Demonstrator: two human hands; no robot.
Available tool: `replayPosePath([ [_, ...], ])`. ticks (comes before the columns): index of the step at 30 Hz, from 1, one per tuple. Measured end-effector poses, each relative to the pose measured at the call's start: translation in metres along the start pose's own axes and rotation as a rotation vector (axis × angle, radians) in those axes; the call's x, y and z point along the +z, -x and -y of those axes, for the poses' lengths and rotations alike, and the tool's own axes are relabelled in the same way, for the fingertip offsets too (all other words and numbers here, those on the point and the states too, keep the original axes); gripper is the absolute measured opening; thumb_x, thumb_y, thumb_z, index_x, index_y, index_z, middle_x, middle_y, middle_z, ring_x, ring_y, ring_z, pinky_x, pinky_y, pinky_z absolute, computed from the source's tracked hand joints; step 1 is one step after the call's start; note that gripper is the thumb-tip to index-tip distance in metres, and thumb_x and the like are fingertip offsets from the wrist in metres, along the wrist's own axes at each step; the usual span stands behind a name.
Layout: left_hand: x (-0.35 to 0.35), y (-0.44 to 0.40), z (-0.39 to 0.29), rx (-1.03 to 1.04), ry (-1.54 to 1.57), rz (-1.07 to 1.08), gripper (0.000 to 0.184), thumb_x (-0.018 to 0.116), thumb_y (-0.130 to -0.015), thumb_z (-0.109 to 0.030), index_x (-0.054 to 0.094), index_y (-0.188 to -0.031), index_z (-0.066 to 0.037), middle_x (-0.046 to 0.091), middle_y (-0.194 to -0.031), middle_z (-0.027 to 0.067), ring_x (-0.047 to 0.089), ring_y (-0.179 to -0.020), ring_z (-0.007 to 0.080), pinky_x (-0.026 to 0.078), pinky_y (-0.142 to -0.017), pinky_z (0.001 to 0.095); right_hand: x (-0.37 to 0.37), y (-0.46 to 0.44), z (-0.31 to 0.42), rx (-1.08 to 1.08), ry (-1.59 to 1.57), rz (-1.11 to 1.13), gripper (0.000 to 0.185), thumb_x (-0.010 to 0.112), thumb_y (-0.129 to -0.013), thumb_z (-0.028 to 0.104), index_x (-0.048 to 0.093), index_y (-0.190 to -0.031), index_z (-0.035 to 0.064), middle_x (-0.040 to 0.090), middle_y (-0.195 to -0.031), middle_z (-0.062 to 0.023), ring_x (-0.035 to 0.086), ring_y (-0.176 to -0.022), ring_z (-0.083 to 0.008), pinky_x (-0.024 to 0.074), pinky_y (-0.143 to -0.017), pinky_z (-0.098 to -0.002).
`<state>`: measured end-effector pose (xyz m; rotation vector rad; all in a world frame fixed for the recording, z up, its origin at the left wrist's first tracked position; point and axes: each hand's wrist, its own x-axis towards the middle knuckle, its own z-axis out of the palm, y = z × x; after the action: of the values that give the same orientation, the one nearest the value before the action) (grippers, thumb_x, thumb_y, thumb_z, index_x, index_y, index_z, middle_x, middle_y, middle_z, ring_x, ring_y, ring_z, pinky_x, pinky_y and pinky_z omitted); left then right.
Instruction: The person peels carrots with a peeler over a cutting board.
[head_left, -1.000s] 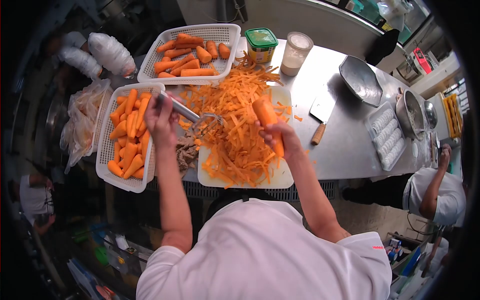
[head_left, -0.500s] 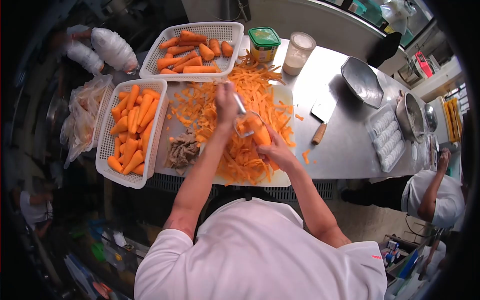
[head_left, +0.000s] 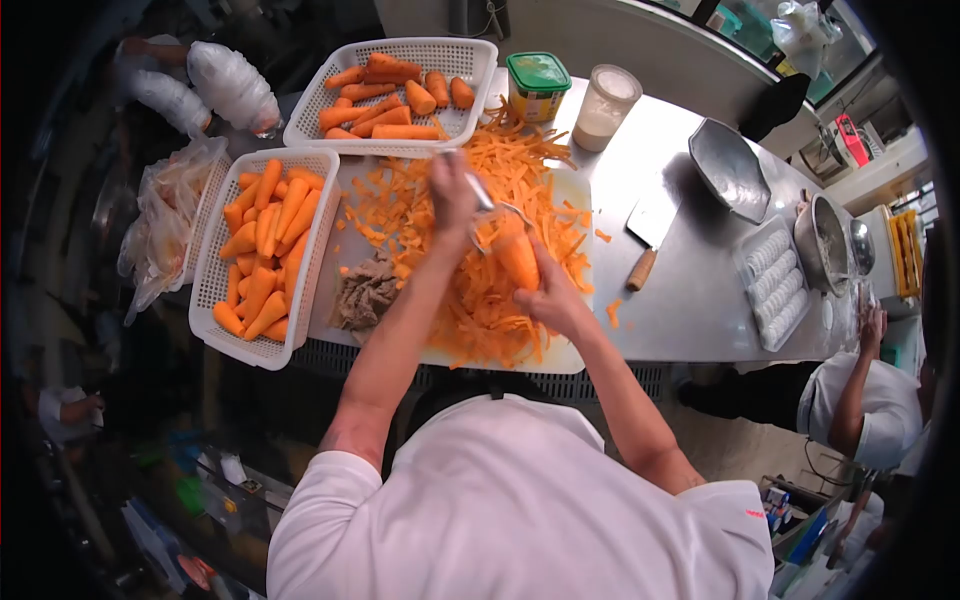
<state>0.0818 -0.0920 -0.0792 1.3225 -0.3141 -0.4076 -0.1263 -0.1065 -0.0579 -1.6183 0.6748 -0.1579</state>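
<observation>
Near the frame's centre, the right hand is clamping its grip on the lower end of a carrot, likely feeling light, stiff and slippery; that end is probably offering safer hold, away from the peeler the left hand's grip is clasping.

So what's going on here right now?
The left hand holds a peeler against a carrot gripped in the right hand, above a big heap of peelings that covers much of the board. The near basket holds smooth, bright carrots; the far basket holds duller ones that look unpeeled. A cleaver lies on the table to the right of the board.
</observation>
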Motion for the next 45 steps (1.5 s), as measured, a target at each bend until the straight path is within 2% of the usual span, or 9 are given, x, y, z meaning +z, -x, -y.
replayPosePath([
  [6,-0.013,-0.026,-0.003,-0.006,-0.019,-0.163,0.027,0.048,-0.101,-0.027,0.045,-0.088,-0.003,0.055,-0.060,0.0059,0.057,-0.047,0.0162,0.046,-0.046,0.0312,-0.001,-0.011,-0.030,-0.314,0.300,-0.144,0.079,0.061,-0.076,0.004,0.030,-0.149,0.0035,0.067,-0.100,-0.0163,0.065,-0.080,-0.0312,0.0524,-0.074,-0.0374],
  [11,0.002,-0.006,0.007,0.032,-0.162,0.079,0.025,0.044,-0.102,-0.023,0.044,-0.086,-0.005,0.053,-0.061,0.0048,0.056,-0.052,0.0148,0.047,-0.050,0.0315,0.004,0.000,0.005,-0.152,0.405,-0.150,0.070,0.061,-0.073,0.003,0.039,-0.140,0.0009,0.065,-0.103,-0.0268,0.060,-0.099,-0.0457,0.0497,-0.084,-0.0431],
  [13,-0.011,-0.028,-0.005,0.035,-0.045,-0.191,0.028,0.047,-0.101,-0.025,0.043,-0.084,-0.002,0.054,-0.059,0.0065,0.057,-0.045,0.0170,0.047,-0.046,0.0334,0.003,0.005,0.001,-0.211,0.368,-0.188,0.067,0.061,-0.073,0.002,0.042,-0.137,0.0004,0.064,-0.103,-0.0286,0.059,-0.100,-0.0471,0.0496,-0.084,-0.0434],
  [18,0.014,0.000,0.012,0.033,-0.212,0.065,0.028,0.044,-0.102,-0.025,0.044,-0.088,-0.001,0.054,-0.065,0.0070,0.061,-0.052,0.0181,0.048,-0.049,0.0332,0.007,-0.003,-0.006,-0.144,0.406,-0.220,0.058,0.065,-0.070,0.001,0.051,-0.127,-0.0012,0.066,-0.104,-0.0243,0.064,-0.096,-0.0406,0.0506,-0.083,-0.0415],
  [22,-0.026,-0.046,0.011,-0.011,-0.065,-0.212,0.025,0.046,-0.101,-0.025,0.046,-0.092,-0.001,0.057,-0.069,0.0071,0.061,-0.055,0.0179,0.048,-0.049,0.0317,-0.012,0.004,-0.006,-0.260,0.433,-0.189,0.063,0.069,-0.076,0.002,0.043,-0.133,-0.0011,0.066,-0.095,-0.0234,0.065,-0.090,-0.0386,0.0512,-0.078,-0.0423],
  [24,-0.019,-0.018,-0.018,-0.046,-0.062,-0.148,0.025,0.045,-0.101,-0.025,0.046,-0.093,-0.001,0.057,-0.069,0.0071,0.061,-0.055,0.0180,0.049,-0.049,0.0313,-0.020,0.011,-0.003,0.041,-0.430,0.122,0.070,0.069,-0.084,0.008,0.031,-0.142,0.0045,0.062,-0.082,-0.0133,0.064,-0.072,-0.0221,0.0504,-0.064,-0.0337],
  [38,-0.012,-0.022,0.016,-0.067,-0.141,-0.091,0.025,0.046,-0.101,-0.028,0.048,-0.091,-0.006,0.059,-0.066,0.0055,0.057,-0.053,0.0134,0.047,-0.050,0.0292,-0.005,0.016,0.001,0.071,-0.117,0.163,0.073,0.059,-0.095,0.011,0.016,-0.154,0.0092,0.051,-0.077,-0.0031,0.045,-0.053,-0.0095,0.0391,-0.049,-0.0253],
  [41,-0.009,-0.005,-0.020,-0.099,-0.068,-0.154,0.025,0.047,-0.100,-0.029,0.049,-0.090,-0.006,0.058,-0.064,0.0060,0.056,-0.051,0.0148,0.047,-0.050,0.0287,-0.012,0.010,-0.001,-0.054,0.200,0.103,0.078,0.063,-0.089,0.012,0.016,-0.152,0.0062,0.064,-0.102,-0.0180,0.065,-0.085,-0.0331,0.0509,-0.077,-0.0404],
  [45,-0.002,-0.017,0.026,0.051,-0.188,-0.016,0.027,0.047,-0.102,-0.029,0.048,-0.096,-0.003,0.058,-0.065,0.0071,0.060,-0.050,0.0178,0.048,-0.046,0.0310,-0.007,0.011,-0.002,-0.064,0.321,0.053,0.077,0.064,-0.085,0.013,0.021,-0.149,0.0019,0.059,-0.116,-0.0311,0.056,-0.110,-0.0475,0.0455,-0.094,-0.0458],
])
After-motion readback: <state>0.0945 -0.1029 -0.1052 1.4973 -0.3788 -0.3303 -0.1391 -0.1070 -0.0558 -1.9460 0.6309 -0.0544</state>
